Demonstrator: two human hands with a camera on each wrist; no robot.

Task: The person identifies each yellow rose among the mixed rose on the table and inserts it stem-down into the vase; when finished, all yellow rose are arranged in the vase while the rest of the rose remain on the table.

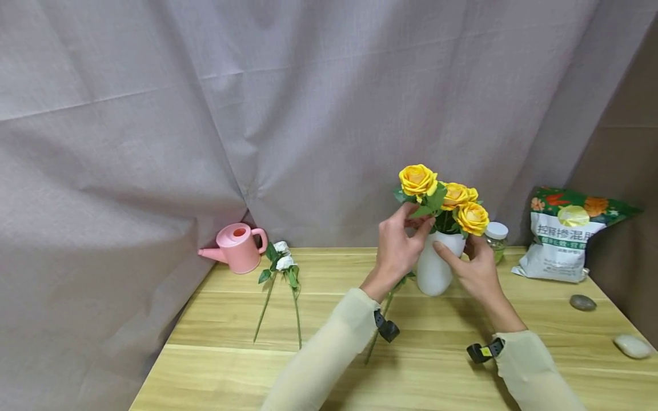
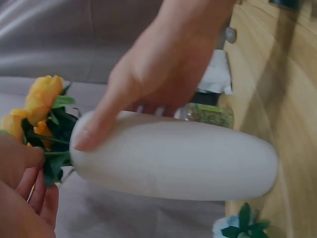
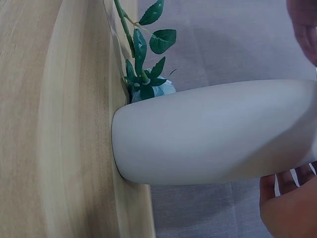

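A white vase [image 1: 433,271] stands upright on the wooden table with several yellow roses [image 1: 472,218] at its mouth. My right hand [image 1: 477,271] grips the vase near the rim, its thumb lying along the near side. My left hand [image 1: 400,242] pinches the leafy green stem of a yellow rose [image 1: 418,180], just above the rim on the left. In the left wrist view, green stems [image 2: 57,153] enter the vase's mouth beside the left fingertips. A pale blue flower [image 3: 156,89] with green leaves lies by the vase base, mostly hidden by the left arm in the head view.
Two white roses [image 1: 285,262] on long stems lie to the left, near a pink watering can [image 1: 241,251]. Behind the right hand stands a white-lidded jar [image 1: 496,234]. A fertilizer bag [image 1: 557,245] and two stones [image 1: 583,302] are on the right. A grey curtain [image 1: 319,125] hangs behind.
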